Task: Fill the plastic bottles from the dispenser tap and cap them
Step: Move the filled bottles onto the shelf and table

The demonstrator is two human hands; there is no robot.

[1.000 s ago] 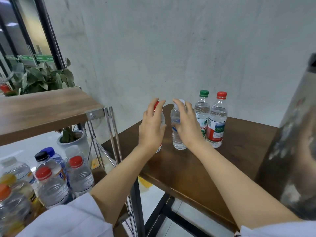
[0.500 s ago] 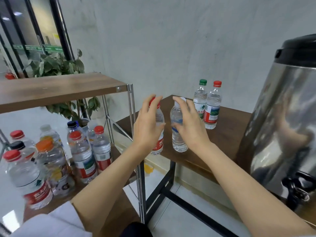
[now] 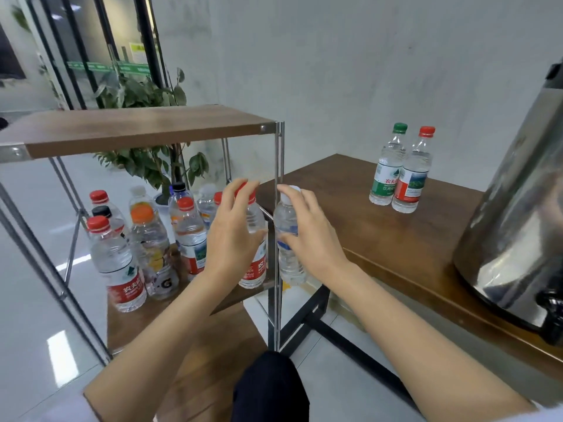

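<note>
My left hand (image 3: 231,239) grips a clear bottle with a red cap and red label (image 3: 254,269). Right beside it, my right hand (image 3: 307,236) grips a clear bottle with a white cap and blue label (image 3: 288,263). Both bottles are upright and held in the air over the gap between the metal rack and the brown table (image 3: 380,239). The steel dispenser (image 3: 511,226) stands on the table at the right, with its black tap (image 3: 551,306) low at the frame edge. Two capped bottles, green-capped (image 3: 388,169) and red-capped (image 3: 412,175), stand on the table at the back.
The rack's lower shelf (image 3: 182,318) at the left carries several capped bottles (image 3: 122,263). Its upright metal post (image 3: 277,239) runs between the two held bottles. The rack's wooden top (image 3: 143,129) is above, and a potted plant (image 3: 152,159) stands behind.
Both hands have lifted their bottles off the table and carried them left, past the table's edge to the rack post. The view has swung left and down.
</note>
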